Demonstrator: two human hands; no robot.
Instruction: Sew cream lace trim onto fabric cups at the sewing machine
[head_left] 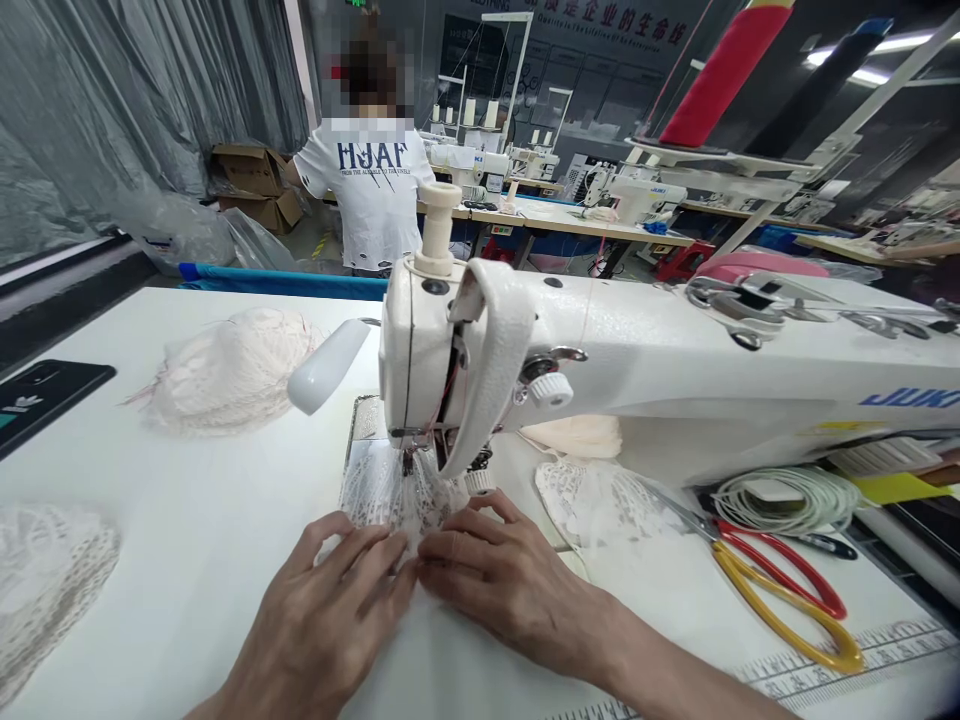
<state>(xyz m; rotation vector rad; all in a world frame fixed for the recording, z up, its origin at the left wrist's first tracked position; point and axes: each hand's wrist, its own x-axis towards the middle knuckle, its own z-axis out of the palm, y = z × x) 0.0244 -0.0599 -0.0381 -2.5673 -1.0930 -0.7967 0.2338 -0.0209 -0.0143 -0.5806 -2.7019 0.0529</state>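
Far left on the white counter point(187, 520), a dark phone point(45, 395) lay at the edge, and a heap of white lace point(45, 575) sat near the front corner. Further in, a mound of pale pink lace pieces point(229, 370) rested well apart from the hands. Behind it stood a person in a white printed T-shirt point(371, 190), back by the cardboard boxes point(259, 185).

Then the action: the left hand point(330, 615) lay flat, palm down, fingers point(360, 545) spread narrow and pressing on the white lace piece point(390, 495), not gripping it. That lace piece sat under the needle area of the white sewing machine point(600, 350), fanned out on the counter just ahead of both hands. The right hand point(502, 575) lay just beside the left, fingertips touching, its fingers likewise extended and pressing the same lace down flat.

Right of the hands, another white lace piece point(592, 500) lay under the machine arm, with a pale pink cup-shaped piece point(577, 435) behind it. Further right, scissors with red and yellow handles point(780, 590) rested on the counter, near a coil of white cord point(787, 495). A tape measure point(825, 665) ran along the front edge. Up top, a red thread cone point(724, 75) stood on the rack.
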